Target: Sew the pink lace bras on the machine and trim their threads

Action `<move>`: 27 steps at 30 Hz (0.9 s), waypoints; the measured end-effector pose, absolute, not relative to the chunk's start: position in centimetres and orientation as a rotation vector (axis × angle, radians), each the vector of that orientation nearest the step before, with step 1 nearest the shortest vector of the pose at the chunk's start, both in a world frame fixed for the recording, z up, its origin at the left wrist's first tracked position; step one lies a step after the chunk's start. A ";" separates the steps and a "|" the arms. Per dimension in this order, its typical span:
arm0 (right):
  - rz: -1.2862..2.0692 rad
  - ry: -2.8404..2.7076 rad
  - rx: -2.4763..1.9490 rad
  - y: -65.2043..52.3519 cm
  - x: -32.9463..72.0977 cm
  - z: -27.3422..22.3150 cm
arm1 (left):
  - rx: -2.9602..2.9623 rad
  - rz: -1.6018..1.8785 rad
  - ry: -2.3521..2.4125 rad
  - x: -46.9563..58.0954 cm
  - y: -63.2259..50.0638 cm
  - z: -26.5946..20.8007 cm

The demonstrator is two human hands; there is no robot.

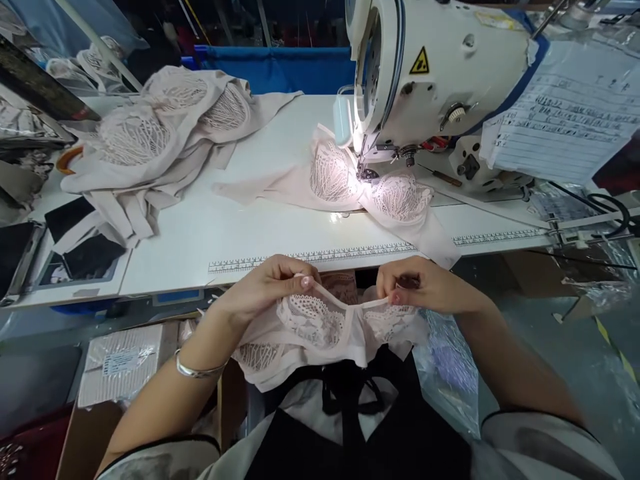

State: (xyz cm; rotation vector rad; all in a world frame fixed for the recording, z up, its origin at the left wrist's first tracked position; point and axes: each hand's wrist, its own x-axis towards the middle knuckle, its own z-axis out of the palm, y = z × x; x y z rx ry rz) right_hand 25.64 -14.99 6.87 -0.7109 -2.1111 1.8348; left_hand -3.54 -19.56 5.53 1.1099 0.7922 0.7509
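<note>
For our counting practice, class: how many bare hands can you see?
2: the left hand and right hand, pinching the upper edge of a pale pink lace bra, one either side of its middle. Others could hide in the dark background.

The left grip (267, 283) hides part of the held bra (317, 323), and the handwritten sheet (565, 110) is illegible.

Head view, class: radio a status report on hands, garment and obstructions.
Left hand, right hand: pinching top edge of lace bra. Bra spread between them, before worktable. Second bra at sewing machine; neither hand blocked.
</note>
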 end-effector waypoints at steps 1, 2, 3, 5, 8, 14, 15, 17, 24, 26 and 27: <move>1.875 -2.030 -0.753 -15.2 25.5 6.5 | 0.991 0.791 0.789 -3.1 -20.0 4.9; 1.918 -1.944 -0.773 -15.5 25.3 6.1 | 0.870 0.830 0.779 -2.7 -20.3 4.3; 1.960 -1.850 -0.775 -15.8 25.2 5.7 | 0.754 0.869 0.769 -2.3 -20.7 3.9; 2.038 -1.640 -0.719 -16.2 24.9 4.7 | 0.564 0.939 0.738 -1.6 -21.3 3.1; 2.132 -1.377 -0.562 -16.6 24.5 3.1 | 0.420 0.994 0.675 -0.7 -22.0 2.3; 2.178 -1.229 -0.441 -16.5 24.5 0.3 | 0.372 1.047 0.618 0.1 -23.0 1.5; 2.174 -1.230 -0.434 -16.4 24.6 0.0 | 0.370 1.055 0.615 0.2 -23.1 1.4; 2.170 -1.245 -0.410 -16.3 24.6 -0.1 | 0.369 1.068 0.608 0.3 -23.2 1.2; 2.149 -1.363 -0.504 -16.1 24.7 0.7 | 0.401 1.006 0.609 0.1 -23.0 0.9; 2.134 -1.385 -0.521 -16.1 24.8 0.8 | 0.404 1.002 0.609 0.1 -22.9 0.9; 2.128 -1.395 -0.519 -16.1 24.8 0.8 | 0.405 1.002 0.605 0.0 -22.9 0.8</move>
